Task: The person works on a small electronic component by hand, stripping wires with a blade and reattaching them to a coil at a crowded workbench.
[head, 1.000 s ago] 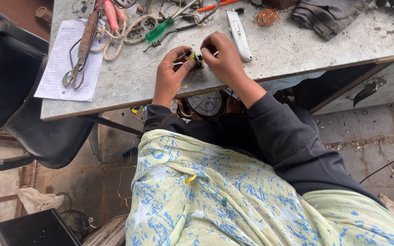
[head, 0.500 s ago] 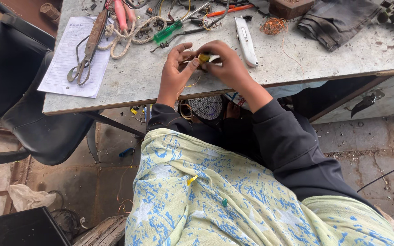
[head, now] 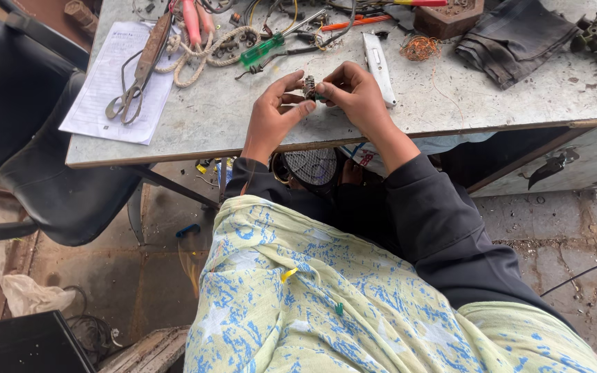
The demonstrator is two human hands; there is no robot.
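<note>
**Small part pinched between both hands over the bench**

Head view, the only one we have: our left hand [head: 271, 114] and right hand [head: 354, 97] meet over the grey table [head: 243, 131], just above its near edge; both pinch one small dark metal part [head: 309, 86]; left thumb and forefinger close on it from the left, right fingertips pressed together on its right side, with a bit of green showing at that pinch; we cannot tell what the green bit is, nor whether the part is wound, wired or bare; too small.

Part sits off the tabletop, held between the two hands, roughly mid-bench.

Around it: white utility knife [head: 379, 65] just right of the right hand, not touched; green-handled screwdriver [head: 262, 50] behind the left hand; coil of rope [head: 202, 52] and rusty scissors [head: 136, 76] further left, scissors lying on a sheet of paper [head: 109, 83]; tangle of copper wire [head: 417, 47] and a dark folded cloth [head: 512, 38] to the right; black chair [head: 29, 138] at the left edge.

Progress, our judgement only: fine hand work on the part is under way; no tool is in hand; nothing finished-looking is set aside that we can pick out; how much is left we cannot tell from this view.
</note>
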